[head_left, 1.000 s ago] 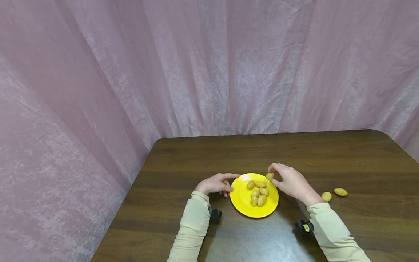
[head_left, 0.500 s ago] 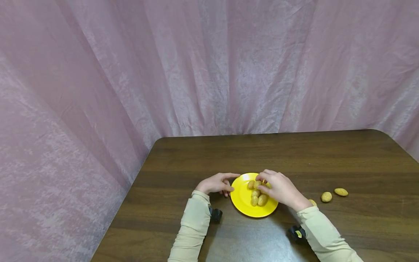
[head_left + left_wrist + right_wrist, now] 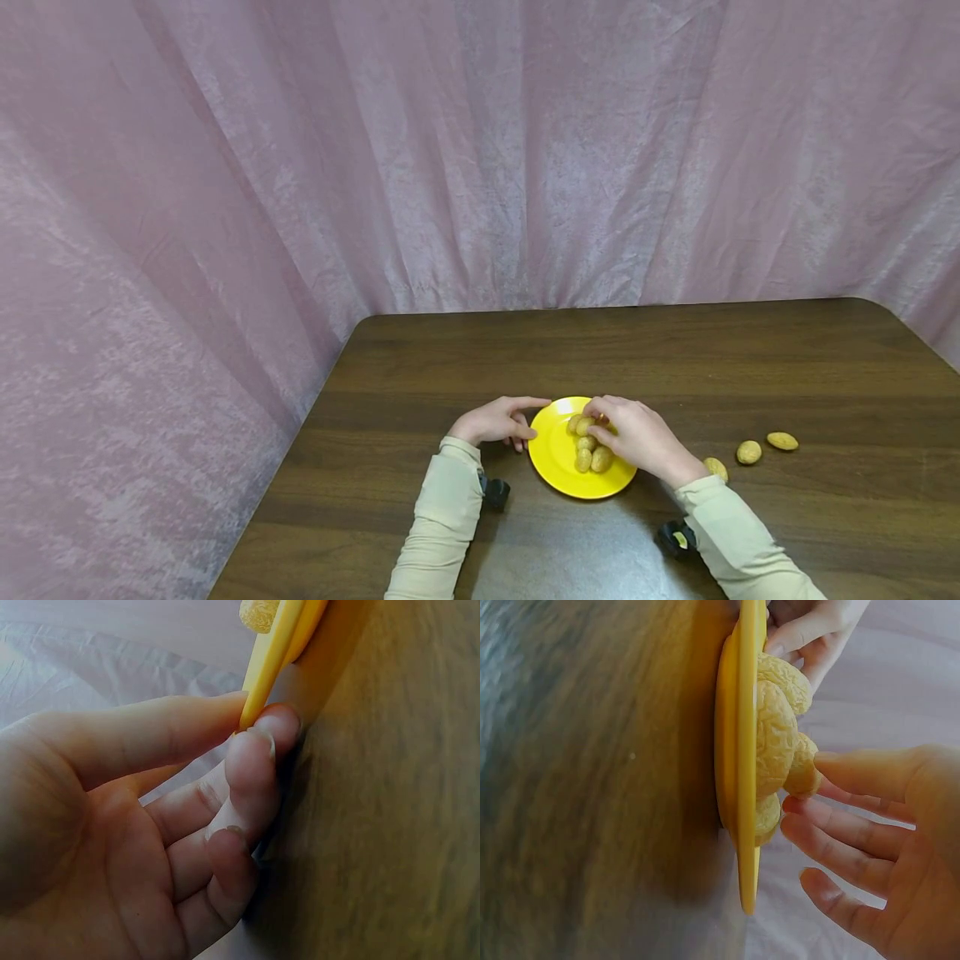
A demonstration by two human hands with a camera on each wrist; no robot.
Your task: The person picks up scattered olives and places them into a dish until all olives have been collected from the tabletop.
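Observation:
A yellow plate (image 3: 551, 471) stands on the table with several small, wrinkled, yellow-tan oval pieces (image 3: 601, 459) clustered on it, potato-like in look. At its left rim, my left hand (image 3: 495, 422) pinches the edge; the left wrist view shows the thumb on top and fingertips (image 3: 251, 761) beneath. My right hand (image 3: 643, 442) is over the plate's right half, thumb and fingers around one wrinkled oval piece (image 3: 802, 769). In the right wrist view this piece sits against the others on the plate. The right hand hides part of the cluster from the head view.
Three more oval pieces lie on the wooden table (image 3: 450, 358) to the right: one piece (image 3: 715, 469) by the right wrist, a rounder piece (image 3: 748, 452) and a pointed piece (image 3: 782, 442) beyond. A pink curtain (image 3: 480, 167) hangs behind the table's far edge.
My right hand has moved left with an oval piece from the plate's right rim onto the cluster. One table piece near the right wrist has come into view. The left hand stays put.

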